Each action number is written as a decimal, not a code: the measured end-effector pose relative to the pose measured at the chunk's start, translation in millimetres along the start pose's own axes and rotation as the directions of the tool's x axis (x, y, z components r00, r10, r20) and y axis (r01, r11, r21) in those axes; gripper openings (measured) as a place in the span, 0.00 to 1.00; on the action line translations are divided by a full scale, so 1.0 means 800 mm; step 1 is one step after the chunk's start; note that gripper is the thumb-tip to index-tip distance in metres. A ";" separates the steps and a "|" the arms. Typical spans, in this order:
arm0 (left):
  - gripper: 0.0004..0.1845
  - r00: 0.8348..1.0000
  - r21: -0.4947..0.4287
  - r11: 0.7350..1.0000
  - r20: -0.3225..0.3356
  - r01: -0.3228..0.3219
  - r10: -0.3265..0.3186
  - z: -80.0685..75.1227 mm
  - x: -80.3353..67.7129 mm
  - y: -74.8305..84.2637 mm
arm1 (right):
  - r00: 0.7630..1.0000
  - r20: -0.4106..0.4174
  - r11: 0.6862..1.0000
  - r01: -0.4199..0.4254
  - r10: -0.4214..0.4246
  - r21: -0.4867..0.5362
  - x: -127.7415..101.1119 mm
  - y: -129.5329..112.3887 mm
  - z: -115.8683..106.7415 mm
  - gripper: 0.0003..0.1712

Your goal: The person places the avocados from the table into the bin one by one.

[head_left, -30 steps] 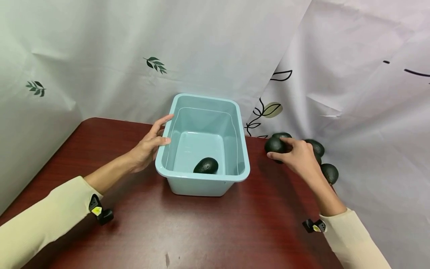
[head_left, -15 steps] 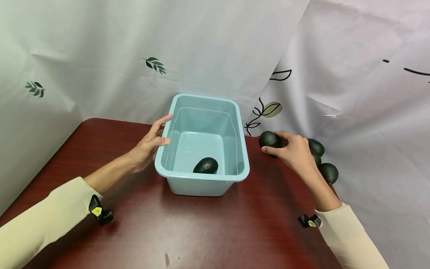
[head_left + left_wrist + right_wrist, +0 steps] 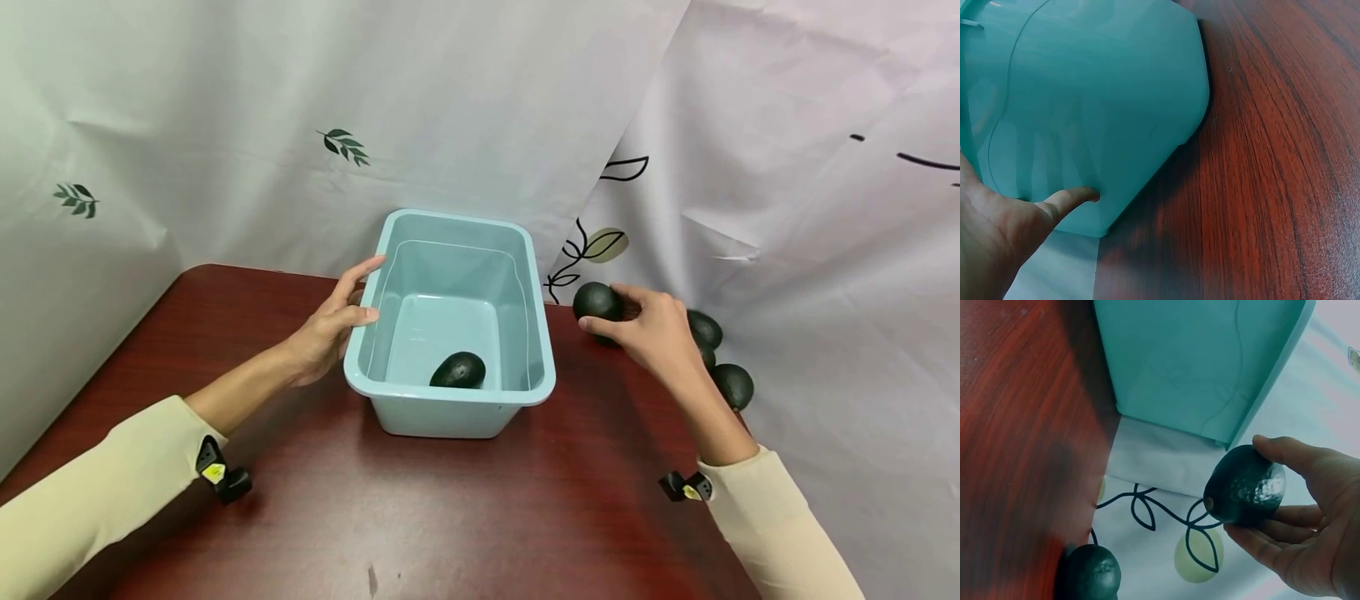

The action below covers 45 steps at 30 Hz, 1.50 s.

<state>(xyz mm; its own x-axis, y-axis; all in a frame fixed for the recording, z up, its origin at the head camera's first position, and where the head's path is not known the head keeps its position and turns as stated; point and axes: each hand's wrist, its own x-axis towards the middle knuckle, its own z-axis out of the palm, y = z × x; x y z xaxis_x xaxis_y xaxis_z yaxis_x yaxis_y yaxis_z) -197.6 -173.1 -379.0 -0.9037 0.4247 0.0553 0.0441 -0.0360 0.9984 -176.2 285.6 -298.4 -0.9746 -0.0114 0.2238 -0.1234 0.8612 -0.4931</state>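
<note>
Right hand (image 3: 660, 333) grips one avocado (image 3: 596, 302); one lies in bin (image 3: 450, 398), left hand (image 3: 330, 321) flat.

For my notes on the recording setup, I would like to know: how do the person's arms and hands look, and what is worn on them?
Both arms wear long cream-coloured sleeves of a finely ribbed knit, ending at the wrists. A small black device with a yellow mark is strapped at the left cuff, and a similar one at the right cuff. The left hand and right hand are bare: no gloves, no rings visible.

One avocado (image 3: 458, 370) in the tub (image 3: 450, 401); others (image 3: 731, 385) right, on the table (image 3: 480, 508)
</note>
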 end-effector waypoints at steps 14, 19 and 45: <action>0.45 1.000 -0.003 1.000 -0.003 -0.005 0.005 0.001 0.000 0.000 | 1.000 -0.022 0.999 0.006 -0.005 0.052 0.005 -0.015 -0.002 0.47; 0.45 1.000 -0.003 1.000 -0.003 -0.007 0.007 0.001 0.000 0.000 | 0.999 -0.035 0.998 0.007 -0.005 0.062 0.007 -0.019 0.000 0.46; 0.45 1.000 -0.019 1.000 -0.022 0.007 -0.007 0.002 0.000 -0.001 | 0.988 -0.151 0.975 0.067 -0.035 0.210 0.015 -0.050 -0.001 0.41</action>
<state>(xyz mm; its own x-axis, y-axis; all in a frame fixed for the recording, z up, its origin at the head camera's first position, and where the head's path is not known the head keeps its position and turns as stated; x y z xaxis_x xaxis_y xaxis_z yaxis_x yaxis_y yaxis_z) -196.8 -171.5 -379.4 -0.9131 0.4049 0.0477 0.0300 -0.0500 0.9983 -182.5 251.4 -275.0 -0.9302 0.0352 0.3652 -0.2245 0.7327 -0.6424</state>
